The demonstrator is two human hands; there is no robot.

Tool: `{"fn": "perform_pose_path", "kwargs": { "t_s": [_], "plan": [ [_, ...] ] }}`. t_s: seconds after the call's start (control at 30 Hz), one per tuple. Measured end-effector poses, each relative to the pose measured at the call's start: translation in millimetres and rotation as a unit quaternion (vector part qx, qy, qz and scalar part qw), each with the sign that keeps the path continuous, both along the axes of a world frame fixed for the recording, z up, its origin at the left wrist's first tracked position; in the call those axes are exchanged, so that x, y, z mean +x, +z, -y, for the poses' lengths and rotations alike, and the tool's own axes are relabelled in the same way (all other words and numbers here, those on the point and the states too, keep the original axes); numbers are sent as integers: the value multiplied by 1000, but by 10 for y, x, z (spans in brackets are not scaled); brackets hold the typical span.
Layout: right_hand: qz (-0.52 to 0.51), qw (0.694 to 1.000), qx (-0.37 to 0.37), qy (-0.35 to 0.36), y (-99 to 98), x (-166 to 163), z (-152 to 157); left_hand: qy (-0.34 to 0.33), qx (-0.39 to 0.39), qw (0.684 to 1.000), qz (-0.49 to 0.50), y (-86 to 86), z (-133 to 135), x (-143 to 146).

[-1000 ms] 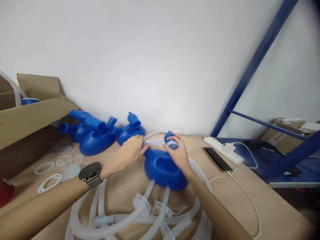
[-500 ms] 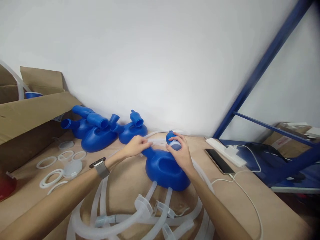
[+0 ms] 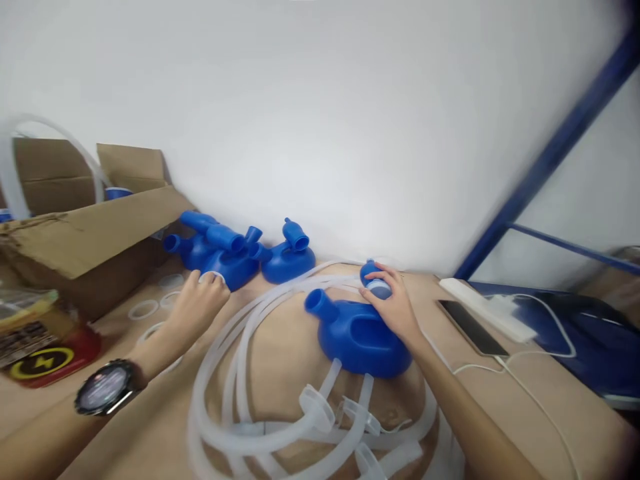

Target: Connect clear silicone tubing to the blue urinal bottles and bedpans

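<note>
A blue plastic bottle with a hollow in its side lies in front of me, its open neck pointing up and left. Above it my right hand curls around a small blue spout piece with a white ring at its end. My left hand is out to the left, its fingers closed, over the area of the white rings. Something pale shows at its fingertips, but I cannot make out what it is. Clear hoses with translucent discs loop across the table in front of the bottle.
More blue bottles stand along the wall. An open cardboard box is at the left, with a red and yellow container before it. To the right lie a phone, a white power strip and cables.
My left hand has left the bottle's neck and moved left to the rings. My right hand still holds the blue spout piece. The view has turned left.
</note>
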State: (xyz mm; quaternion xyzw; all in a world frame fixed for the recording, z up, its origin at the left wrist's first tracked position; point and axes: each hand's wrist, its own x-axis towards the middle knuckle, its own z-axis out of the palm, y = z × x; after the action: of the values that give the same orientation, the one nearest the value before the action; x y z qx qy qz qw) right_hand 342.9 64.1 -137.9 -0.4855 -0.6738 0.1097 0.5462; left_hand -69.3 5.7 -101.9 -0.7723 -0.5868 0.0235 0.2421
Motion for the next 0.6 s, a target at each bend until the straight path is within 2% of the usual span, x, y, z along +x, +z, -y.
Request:
{"fn": "perform_pose_path", "kwargs": {
  "t_s": [0.07, 0.17, 0.3, 0.43, 0.6],
  "plan": [
    [14, 1000, 8, 2, -9, 8, -19, 24, -18, 999, -27, -106, 117, -100],
    [36, 999, 18, 2, -13, 15, -37, 51, -38, 998, -13, -202, 181, -172],
    [61, 998, 22, 4, -23, 28, -46, 29, -34, 999, 6, -164, 131, -80],
    [57, 996, 60, -15, 1, 32, -30, -64, -1, 998, 9, -50, 49, 347],
    [29, 977, 203, -62, 253, -6, 151, -216, 40, 976, 9, 128, -48, 1057]
  ]
}}
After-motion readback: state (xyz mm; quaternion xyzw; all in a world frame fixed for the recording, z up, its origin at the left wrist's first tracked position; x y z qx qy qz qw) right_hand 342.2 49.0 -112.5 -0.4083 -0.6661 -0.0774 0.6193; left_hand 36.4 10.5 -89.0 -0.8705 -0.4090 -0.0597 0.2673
